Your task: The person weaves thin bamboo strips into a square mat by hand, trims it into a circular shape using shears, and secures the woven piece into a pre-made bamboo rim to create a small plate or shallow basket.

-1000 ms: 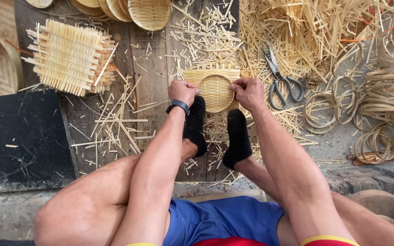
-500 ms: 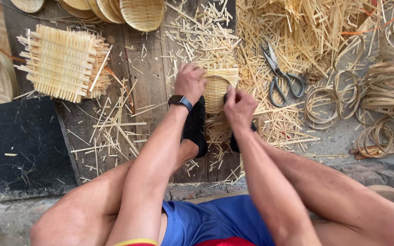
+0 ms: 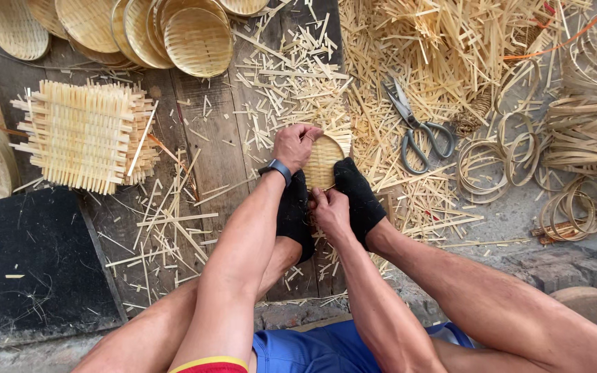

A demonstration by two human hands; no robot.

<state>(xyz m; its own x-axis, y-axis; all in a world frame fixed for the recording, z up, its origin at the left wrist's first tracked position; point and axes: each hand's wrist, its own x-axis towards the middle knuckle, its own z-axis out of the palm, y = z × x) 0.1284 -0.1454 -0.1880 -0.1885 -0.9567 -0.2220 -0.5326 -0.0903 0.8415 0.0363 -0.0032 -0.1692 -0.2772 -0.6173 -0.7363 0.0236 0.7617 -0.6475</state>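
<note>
A small round woven bamboo basket [image 3: 323, 160] lies on the wooden boards, pinned between my two feet in black socks [image 3: 358, 195]. My left hand [image 3: 294, 144], with a dark watch at the wrist, grips the basket's far left rim. My right hand [image 3: 330, 211] pinches the near edge of the basket between the feet. Loose bamboo strips lie all around it.
A stack of square woven mats [image 3: 84, 135] lies to the left. Finished round baskets [image 3: 195, 38] line the top. Scissors [image 3: 417, 128] rest right of the basket. Bamboo hoops [image 3: 575, 166] pile at the right. A black mat [image 3: 29, 269] lies at lower left.
My right hand has dropped from the basket's far right rim to its near edge between my feet. My left hand has stayed on the far left rim. The view has tilted slightly.
</note>
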